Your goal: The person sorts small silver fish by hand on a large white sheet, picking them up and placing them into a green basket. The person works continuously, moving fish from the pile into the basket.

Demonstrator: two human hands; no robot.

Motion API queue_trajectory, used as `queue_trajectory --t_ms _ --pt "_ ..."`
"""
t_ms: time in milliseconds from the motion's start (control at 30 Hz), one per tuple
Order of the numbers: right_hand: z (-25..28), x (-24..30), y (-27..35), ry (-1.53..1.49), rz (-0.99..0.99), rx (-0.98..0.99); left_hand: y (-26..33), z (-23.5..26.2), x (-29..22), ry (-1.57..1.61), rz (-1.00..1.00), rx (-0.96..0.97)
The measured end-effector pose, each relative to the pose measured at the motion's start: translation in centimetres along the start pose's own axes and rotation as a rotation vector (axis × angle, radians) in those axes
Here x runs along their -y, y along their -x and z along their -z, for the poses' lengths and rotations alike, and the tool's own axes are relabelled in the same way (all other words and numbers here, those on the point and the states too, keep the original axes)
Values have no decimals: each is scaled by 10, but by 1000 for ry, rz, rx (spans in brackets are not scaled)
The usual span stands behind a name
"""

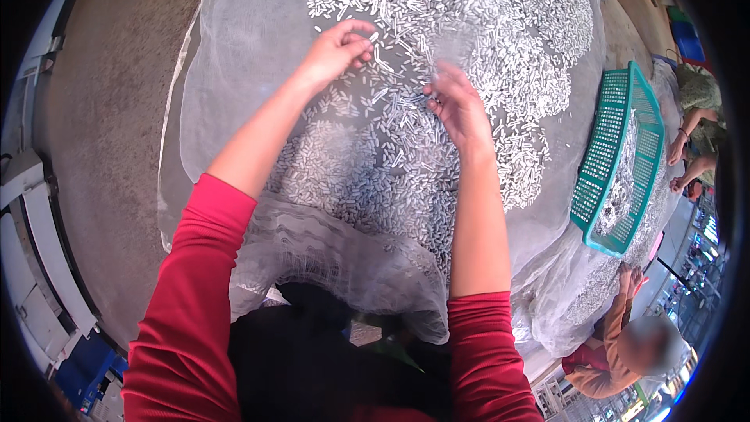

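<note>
White mesh cloth (234, 70), countless small silver pieces (469, 23), left hand (337, 51) grip pinching one, right hand (459, 105) grip pinching several, one teal basket (605, 148).

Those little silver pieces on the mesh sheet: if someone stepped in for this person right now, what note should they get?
Left hand: fingers pinched over the small silver pieces; whether it holds one is unclear.
Right hand: fingers curled, touching pieces at the heap's near edge.
The pieces lie heaped on a white mesh sheet spread over the table.
A teal basket on the right already holds some pieces.
Most of the heap remains on the sheet. Other people's hands work at the far edge and the right.
</note>
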State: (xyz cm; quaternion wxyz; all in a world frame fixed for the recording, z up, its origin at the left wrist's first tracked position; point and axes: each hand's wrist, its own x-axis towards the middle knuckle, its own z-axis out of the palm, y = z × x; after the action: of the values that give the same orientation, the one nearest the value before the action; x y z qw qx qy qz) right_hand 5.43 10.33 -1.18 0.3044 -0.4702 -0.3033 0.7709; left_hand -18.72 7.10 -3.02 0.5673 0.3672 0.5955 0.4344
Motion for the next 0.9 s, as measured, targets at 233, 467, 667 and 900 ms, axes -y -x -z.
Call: queue_trajectory --t_ms 233,467,667,900 --pt "-38 -7 -36 1267 206 -119 -14 13 -5 104 151 9" --pt "-32 -13 -25 1356 175 -176 -18 -35 1 -1035 -135 -284" --pt "-29 -18 -23 1409 421 -208 -18 -1 2 -418 114 -7" --pt "-48 -20 -45 1664 255 -119 15 17 9 226 248 151"
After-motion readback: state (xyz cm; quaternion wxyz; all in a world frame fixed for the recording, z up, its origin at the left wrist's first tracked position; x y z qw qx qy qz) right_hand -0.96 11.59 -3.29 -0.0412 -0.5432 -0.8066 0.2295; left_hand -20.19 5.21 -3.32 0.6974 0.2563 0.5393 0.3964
